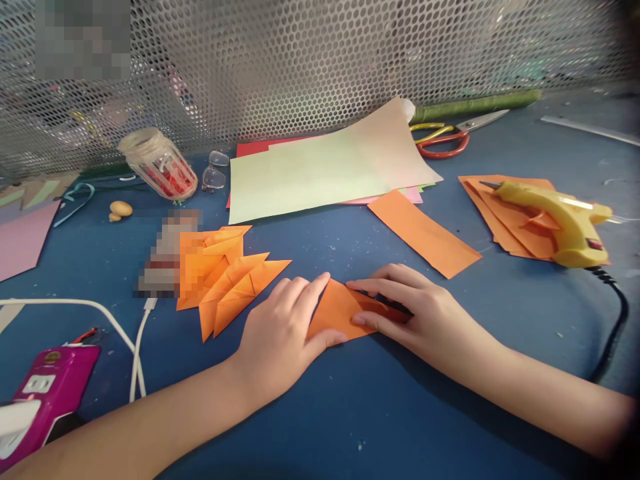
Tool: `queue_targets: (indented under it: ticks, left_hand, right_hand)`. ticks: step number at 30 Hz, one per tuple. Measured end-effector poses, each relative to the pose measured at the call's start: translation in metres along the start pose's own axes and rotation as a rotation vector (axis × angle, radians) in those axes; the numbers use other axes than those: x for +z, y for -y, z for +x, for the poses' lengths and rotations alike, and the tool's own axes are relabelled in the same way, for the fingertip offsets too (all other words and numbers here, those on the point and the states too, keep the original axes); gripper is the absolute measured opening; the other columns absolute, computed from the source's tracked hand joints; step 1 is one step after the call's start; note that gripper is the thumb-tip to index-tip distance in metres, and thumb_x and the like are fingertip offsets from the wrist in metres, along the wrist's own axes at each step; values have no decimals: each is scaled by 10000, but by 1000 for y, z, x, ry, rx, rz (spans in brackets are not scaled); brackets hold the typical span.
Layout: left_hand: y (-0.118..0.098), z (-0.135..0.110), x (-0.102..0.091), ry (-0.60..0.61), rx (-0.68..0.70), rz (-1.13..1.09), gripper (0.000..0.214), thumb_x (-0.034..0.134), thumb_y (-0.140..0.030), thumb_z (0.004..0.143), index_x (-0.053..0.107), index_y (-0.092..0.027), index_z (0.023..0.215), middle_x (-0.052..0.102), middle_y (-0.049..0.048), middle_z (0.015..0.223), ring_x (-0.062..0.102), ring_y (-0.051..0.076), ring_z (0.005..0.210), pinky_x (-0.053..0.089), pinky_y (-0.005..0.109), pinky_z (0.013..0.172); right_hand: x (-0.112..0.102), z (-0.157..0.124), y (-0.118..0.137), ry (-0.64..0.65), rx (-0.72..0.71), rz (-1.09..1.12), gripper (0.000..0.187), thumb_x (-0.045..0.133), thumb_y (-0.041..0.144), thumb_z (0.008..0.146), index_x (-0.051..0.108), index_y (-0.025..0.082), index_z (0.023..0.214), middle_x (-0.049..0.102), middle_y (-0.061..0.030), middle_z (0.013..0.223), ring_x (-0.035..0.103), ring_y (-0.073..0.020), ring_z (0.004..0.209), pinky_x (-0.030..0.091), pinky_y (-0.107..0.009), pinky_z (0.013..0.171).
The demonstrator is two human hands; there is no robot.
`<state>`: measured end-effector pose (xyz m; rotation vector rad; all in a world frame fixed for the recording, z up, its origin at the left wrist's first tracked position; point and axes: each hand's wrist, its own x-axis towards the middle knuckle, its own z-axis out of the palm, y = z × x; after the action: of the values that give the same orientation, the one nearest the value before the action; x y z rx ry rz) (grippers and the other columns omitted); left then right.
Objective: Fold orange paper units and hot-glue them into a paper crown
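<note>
A small orange paper piece (340, 312), partly folded, lies flat on the blue table (350, 413). My left hand (280, 337) rests on its left side with fingers stretched out, thumb along the lower edge. On the right side my right hand (410, 310) presses down with flat, extended fingers. Left of the hands lies a pile of folded orange paper points (225, 277).
An orange paper strip (425, 233) and large pale sheets (320, 167) lie behind. At right a yellow glue gun (560, 217) rests on orange papers, its black cord (615, 320) trailing. Scissors (450, 137), a jar (157, 163), glasses (215, 170), a pink power strip (47, 393) and white cables (135, 353) are around.
</note>
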<state>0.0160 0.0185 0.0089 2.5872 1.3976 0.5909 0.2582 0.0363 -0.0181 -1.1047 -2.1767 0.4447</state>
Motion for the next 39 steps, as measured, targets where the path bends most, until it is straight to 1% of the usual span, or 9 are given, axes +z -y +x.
queue_targets:
  ticks: [2, 7, 12, 19, 25, 30, 32, 36, 39]
  left_hand:
    - [0, 0, 1, 4, 51, 60, 698, 852, -480, 905, 608, -45, 1392, 725, 90, 1006, 694, 273, 895, 616, 396, 762]
    - [0, -1, 3, 19, 110, 181, 685, 863, -462, 896, 622, -30, 1371, 717, 112, 1017, 661, 299, 865, 582, 441, 764]
    - [-1, -2, 1, 5, 127, 232, 618, 801, -475, 952, 620, -42, 1355, 716, 113, 1026, 649, 298, 872, 544, 423, 741]
    - [4, 2, 1, -44, 140, 205, 360, 729, -308, 1019, 622, -88, 1284, 721, 110, 1039, 658, 293, 866, 551, 422, 729]
    - [9, 7, 0, -115, 213, 51, 132, 486, -199, 1132, 605, -146, 1155, 707, 37, 950, 695, 184, 837, 587, 301, 740]
    - [11, 5, 3, -172, 263, 24, 265, 392, -76, 1118, 630, -135, 1016, 689, 39, 873, 672, 156, 744, 579, 263, 688]
    - [10, 4, 4, -185, 284, 37, 295, 398, -48, 1099, 639, -137, 955, 679, 44, 844, 647, 167, 723, 581, 277, 683]
    - [7, 4, 2, -185, 316, 62, 349, 384, -8, 1078, 645, -155, 899, 710, 69, 914, 671, 173, 804, 602, 278, 756]
    - [5, 4, 0, -167, 338, 73, 376, 360, -7, 1085, 653, -161, 905, 712, 65, 919, 683, 164, 816, 608, 266, 778]
  right_hand:
    - [-1, 1, 0, 8, 25, 16, 329, 559, 537, 1058, 748, 292, 1171, 694, -36, 927, 639, -151, 744, 531, -269, 618]
    - [-8, 7, 2, 60, 140, 104, 366, 611, 609, 1007, 778, 284, 1034, 682, -10, 808, 566, -135, 624, 488, -260, 534]
    - [-16, 13, 2, 104, 218, 151, 412, 638, 569, 993, 790, 259, 1219, 673, 4, 743, 512, -121, 543, 468, -260, 494]
    - [-19, 15, 5, 130, 214, 198, 197, 671, 377, 961, 831, 285, 1032, 723, -10, 805, 593, -122, 606, 499, -250, 547]
    - [-17, 15, 7, 75, 224, 240, 109, 701, 340, 926, 774, 288, 864, 709, 4, 785, 571, -119, 604, 479, -233, 524]
    - [-20, 15, 4, 105, 121, 234, 173, 655, 304, 978, 744, 260, 836, 759, -17, 880, 638, -111, 621, 512, -218, 529]
    - [-20, 15, 3, 105, 36, 192, 167, 621, 250, 1003, 743, 254, 889, 771, -22, 908, 686, -116, 669, 537, -208, 560]
    - [-18, 12, -3, 16, -196, 100, 221, 557, 137, 1041, 741, 254, 1075, 783, -34, 997, 739, -126, 840, 590, -223, 754]
    - [-16, 11, -7, 13, -288, 98, 265, 547, 107, 1042, 746, 266, 1113, 779, -39, 976, 727, -141, 818, 590, -260, 741]
